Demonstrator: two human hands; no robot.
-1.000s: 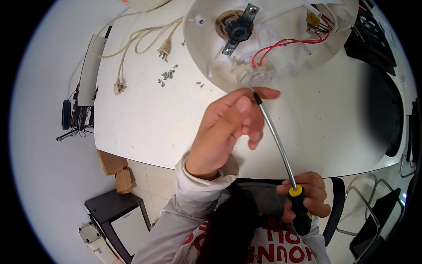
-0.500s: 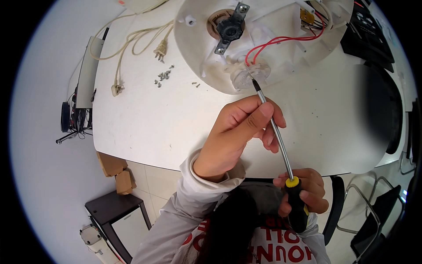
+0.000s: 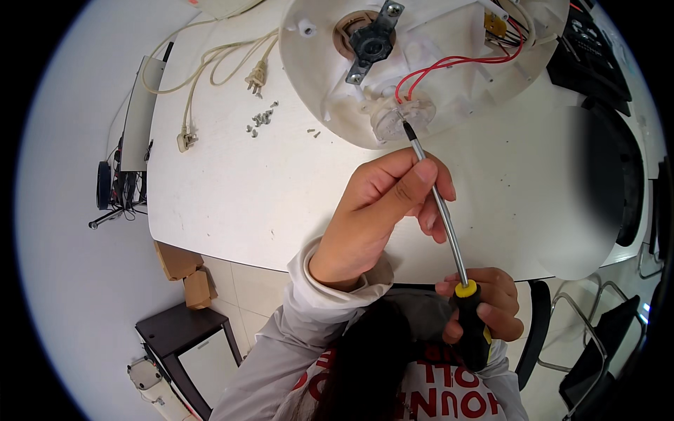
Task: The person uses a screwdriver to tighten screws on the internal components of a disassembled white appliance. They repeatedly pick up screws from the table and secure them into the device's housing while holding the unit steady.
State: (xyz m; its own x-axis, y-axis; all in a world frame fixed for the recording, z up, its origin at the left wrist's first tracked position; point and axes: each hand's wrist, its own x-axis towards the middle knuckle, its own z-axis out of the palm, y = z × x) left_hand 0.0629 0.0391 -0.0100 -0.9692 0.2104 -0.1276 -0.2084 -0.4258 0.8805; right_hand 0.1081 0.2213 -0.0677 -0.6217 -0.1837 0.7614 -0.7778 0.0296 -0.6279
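Observation:
A long screwdriver (image 3: pixel 450 235) slants up and away from me. My right hand (image 3: pixel 491 309) is closed round its black and yellow handle, close to my body. Farther up, my left hand (image 3: pixel 393 193) pinches the metal shaft between thumb and fingers. The dark tip meets a round, translucent white part (image 3: pixel 401 121), to which two red wires (image 3: pixel 439 64) run. That part sits in a large white plastic housing (image 3: pixel 316 77), open side up. A black motor-like piece on a metal bracket (image 3: pixel 371 46) is fixed in the same housing. What lies right under the tip is too small to tell.
On the white table (image 3: pixel 232 189), several loose screws (image 3: pixel 261 119) lie left of the housing, with two small ones (image 3: pixel 313 132) nearer it. A beige cord with a plug (image 3: pixel 256 76) is beyond them. A black tool case (image 3: pixel 588 59) stands at the far right.
The housing and its round part have shifted slightly to the right in view. Both hands keep their grip on the screwdriver, almost unmoved.

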